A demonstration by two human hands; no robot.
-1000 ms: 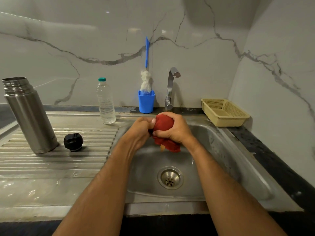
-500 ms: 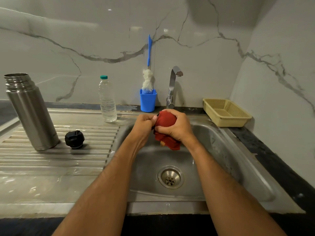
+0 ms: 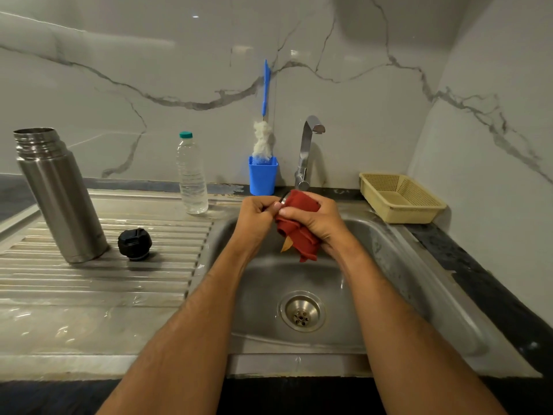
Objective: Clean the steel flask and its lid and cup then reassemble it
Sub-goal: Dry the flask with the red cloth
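Note:
The steel flask point(image 3: 59, 199) stands upright and uncapped on the ribbed drainboard point(image 3: 89, 280) at the left. Its black lid point(image 3: 134, 244) lies just to its right. Over the sink basin, my right hand point(image 3: 317, 223) grips a red cloth point(image 3: 299, 238) wrapped round a small object. My left hand point(image 3: 257, 217) holds that object from the left, its fingers curled. Only a thin metal rim point(image 3: 282, 200) shows between my hands, seemingly the flask's cup. The rest of it is hidden by the cloth.
A clear water bottle point(image 3: 191, 178) stands at the back of the drainboard. A blue holder point(image 3: 262, 176) with a bottle brush point(image 3: 262, 142) sits beside the tap point(image 3: 306, 151). A yellow basket point(image 3: 401, 199) is at the back right. The drain point(image 3: 300, 311) lies below my hands.
My hands stay together over the basin. The cloth has shifted slightly round the hidden object, and a sliver of metal rim now shows between them.

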